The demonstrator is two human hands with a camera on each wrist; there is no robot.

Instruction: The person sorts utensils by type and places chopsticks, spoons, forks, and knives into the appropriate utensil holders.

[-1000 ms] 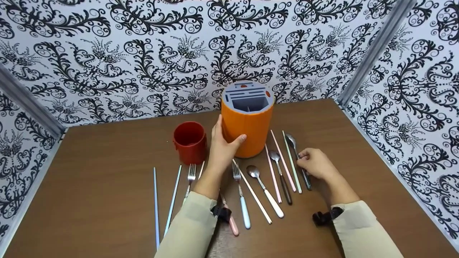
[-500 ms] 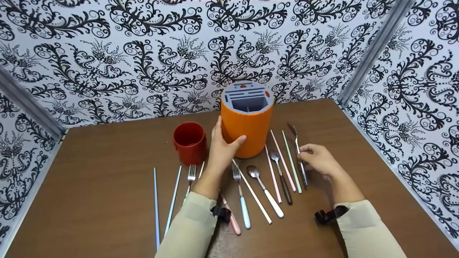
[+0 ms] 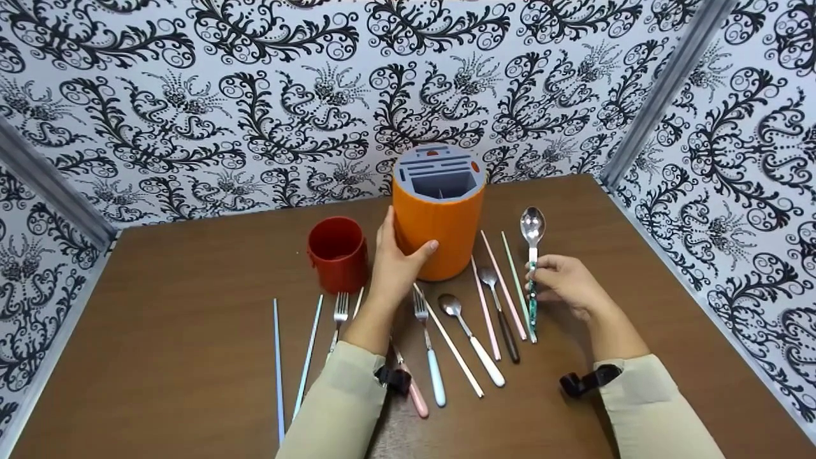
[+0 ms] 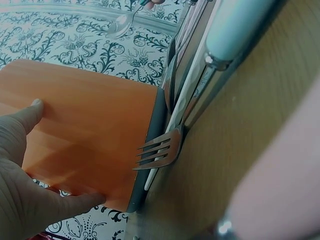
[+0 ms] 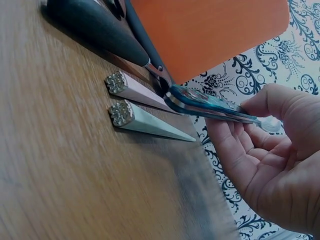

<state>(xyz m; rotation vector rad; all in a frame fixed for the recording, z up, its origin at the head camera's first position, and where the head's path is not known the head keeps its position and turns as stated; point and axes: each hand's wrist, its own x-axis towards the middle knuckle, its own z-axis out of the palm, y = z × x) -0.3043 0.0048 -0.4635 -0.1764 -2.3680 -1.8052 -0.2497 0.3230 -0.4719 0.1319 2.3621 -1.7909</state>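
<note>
Head looks down — close wrist views share holder [image 3: 440,233].

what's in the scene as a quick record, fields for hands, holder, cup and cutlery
left hand: touches the side of the orange holder
right hand: holds a spoon with a green patterned handle
orange holder: upright, grey slotted top
red cup: upright, left of the holder
on the table: forks, other spoons, chopsticks
walls: black-and-white patterned

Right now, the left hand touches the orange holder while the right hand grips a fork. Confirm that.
The last part's wrong: in the head view, the right hand grips a green-handled spoon. The left hand does touch the orange holder.
</note>
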